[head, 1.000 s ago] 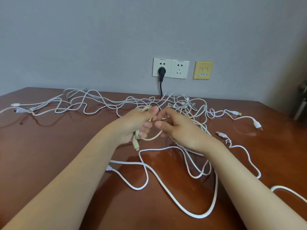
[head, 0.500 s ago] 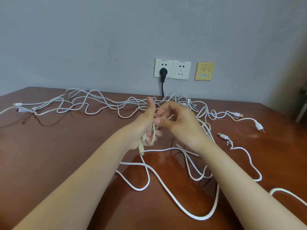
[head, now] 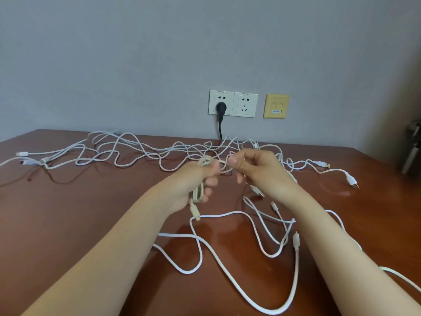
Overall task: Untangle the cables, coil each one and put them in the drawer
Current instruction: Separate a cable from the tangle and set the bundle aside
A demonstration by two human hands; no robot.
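Early stage: left hand (head: 191, 181) grips partly wound cream cable coil (head: 198, 193); right hand (head: 257, 169) pinches its free strand. Outstanding: white cable tangle (head: 141, 151) on table (head: 68, 213) unsorted; no drawer visible.

head cam | faces forward-down | table (head: 68, 224) close | wall (head: 136, 65) behind

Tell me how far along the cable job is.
Done: nothing looks finished; no coiled cable lies on the table. In hand: the left hand grips loops of a beige cable while the right hand pinches its strand. Left: the white tangle, loose white cable, and no drawer is in view.
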